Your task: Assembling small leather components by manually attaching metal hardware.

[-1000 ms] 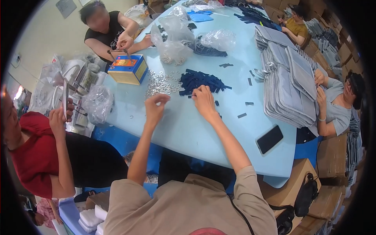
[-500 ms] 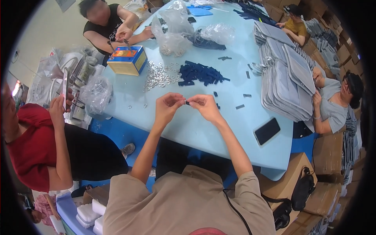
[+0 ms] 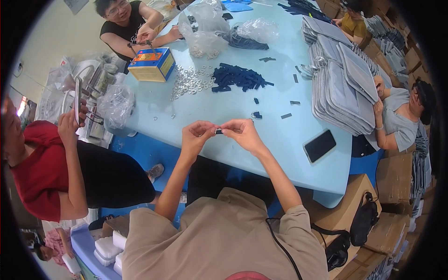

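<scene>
Between the fingertips of my left hand (image 3: 197,136) and my right hand (image 3: 241,133) is a short dark fabric strip (image 3: 218,132). Both hands pinch it just above the near part of the table. A pale glint shows at the strip's left end, perhaps a metal ring, mostly covered by the fingers. Beyond my hands lie a heap of navy fabric strips (image 3: 238,77) and, left of it, a scatter of silvery metal rings (image 3: 190,83). Small dark folded pieces (image 3: 256,115) rest just past my right hand.
The light blue table (image 3: 280,154) carries a phone (image 3: 319,146) at right, stacked grey padded panels (image 3: 343,93), a blue-yellow box (image 3: 151,65) and plastic bags (image 3: 203,39). A person in red (image 3: 39,163) holds a phone at left. Others work at the far and right sides.
My hands have come slightly nearer to me, still pinching the strip together, and the view has shifted a little. More of the small dark pieces beyond my right hand now shows.
</scene>
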Available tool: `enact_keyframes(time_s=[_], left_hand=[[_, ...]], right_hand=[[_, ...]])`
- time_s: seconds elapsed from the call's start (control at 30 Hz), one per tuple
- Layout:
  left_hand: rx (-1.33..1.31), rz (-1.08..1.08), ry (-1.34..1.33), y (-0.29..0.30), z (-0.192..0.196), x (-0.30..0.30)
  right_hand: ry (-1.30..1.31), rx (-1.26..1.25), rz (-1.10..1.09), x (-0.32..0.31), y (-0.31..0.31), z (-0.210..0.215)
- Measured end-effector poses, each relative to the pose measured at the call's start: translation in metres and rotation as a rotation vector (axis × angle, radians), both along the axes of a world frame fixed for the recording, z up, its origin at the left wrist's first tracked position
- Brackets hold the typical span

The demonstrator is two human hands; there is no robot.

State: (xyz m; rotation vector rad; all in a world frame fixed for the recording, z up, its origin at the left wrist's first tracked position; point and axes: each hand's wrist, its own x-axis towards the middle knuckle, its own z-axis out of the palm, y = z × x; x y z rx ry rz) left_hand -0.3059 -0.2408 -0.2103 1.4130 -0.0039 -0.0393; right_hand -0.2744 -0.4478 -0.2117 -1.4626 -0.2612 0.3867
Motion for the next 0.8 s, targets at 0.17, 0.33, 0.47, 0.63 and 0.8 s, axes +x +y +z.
enact_keyframes(time_s=[0.17, 0.33, 0.47, 0.63, 0.8], left_hand=[[0.046, 0.063, -0.034, -0.01, -0.001, -0.008], [0.03, -0.006, -0.031, -0.009, -0.008, -0.011], [-0.019, -0.036, -0.03, -0.015, -0.008, -0.013], [-0.148, -0.022, 0.122, -0.023, -0.012, -0.014], [-0.171, -0.018, 0.113, -0.021, -0.013, -0.005]], right_hand=[[0.023, 0.011, -0.068, -0.008, -0.001, -0.004], [0.045, 0.097, -0.026, -0.011, -0.001, -0.002], [0.008, 0.143, -0.078, -0.009, 0.001, -0.007], [-0.073, 0.133, -0.155, -0.008, 0.011, -0.013], [-0.325, 0.056, -0.284, -0.006, 0.017, -0.012]])
